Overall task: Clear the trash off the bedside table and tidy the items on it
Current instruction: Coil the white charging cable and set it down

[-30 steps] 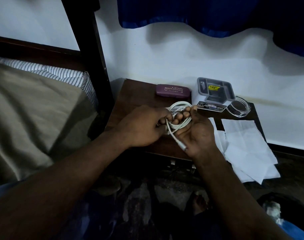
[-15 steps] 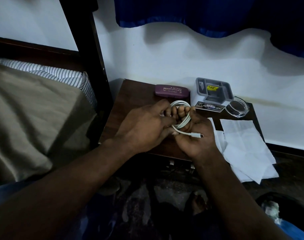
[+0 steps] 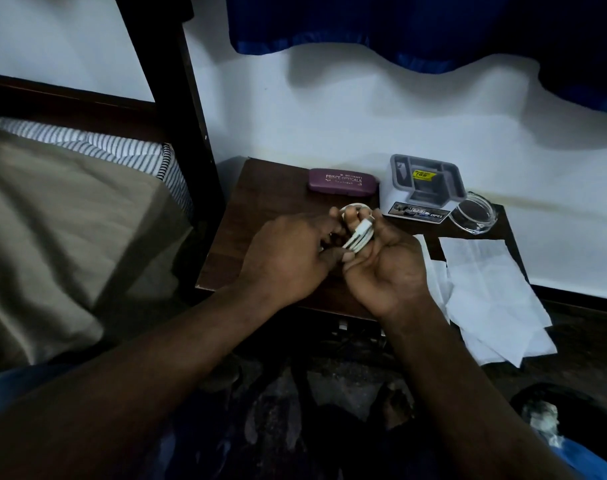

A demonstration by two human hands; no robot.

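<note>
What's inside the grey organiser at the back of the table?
Only a yellow sticker shows inside the grey organiser; the floors of its compartments are hidden by their walls and by shadow.

A white wall point(image 3: 329, 116) stood behind, dimly lit, with a dark blue curtain point(image 3: 399, 26) hanging along its top. At left, a dark wooden bedpost point(image 3: 177, 109) rose beside a striped mattress point(image 3: 115, 147) under a tan sheet point(image 3: 52, 237).

Both bare forearms are extended from the lower edge of the frame toward its centre, where the hands are held together. The left hand point(image 3: 288, 261) is turned palm down, with its fingers point(image 3: 324, 225) pinched on a coiled cable point(image 3: 359, 237). The right hand point(image 3: 388, 268) is turned palm up, with its fingers curled round the same coil.
</note>
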